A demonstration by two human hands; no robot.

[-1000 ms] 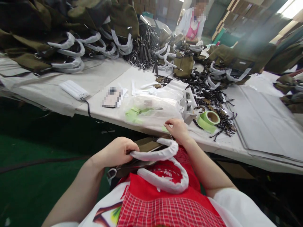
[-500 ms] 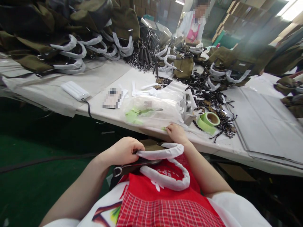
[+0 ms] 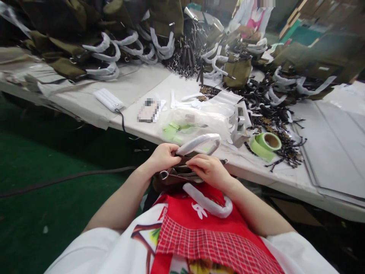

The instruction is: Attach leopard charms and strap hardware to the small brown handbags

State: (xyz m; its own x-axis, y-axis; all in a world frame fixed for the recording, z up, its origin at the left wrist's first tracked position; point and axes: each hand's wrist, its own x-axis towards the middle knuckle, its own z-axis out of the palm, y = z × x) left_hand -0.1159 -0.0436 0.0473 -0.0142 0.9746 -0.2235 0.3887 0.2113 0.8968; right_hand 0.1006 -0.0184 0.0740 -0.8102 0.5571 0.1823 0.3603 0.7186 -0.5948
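"Head view: where's the bag (image 3: 169,182)?"
"Against the apron (image 3: 178,207), beside the bench (image 3: 134,123). Left hand (image 3: 163,156) pinches its rim; right hand (image 3: 212,173) has its fingertips together, contents hidden."
"Risk?"
"The upper handle (image 3: 196,141), if it flops, could block the mouth."
"Containers?"
"Bag's inside unclear; green scraps (image 3: 171,131) show through plastic (image 3: 196,115)."

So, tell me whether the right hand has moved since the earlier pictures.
Yes. Judged against the green tape roll, the right hand has shifted left and back toward the body, from the table's edge to the bag, beside the left hand.
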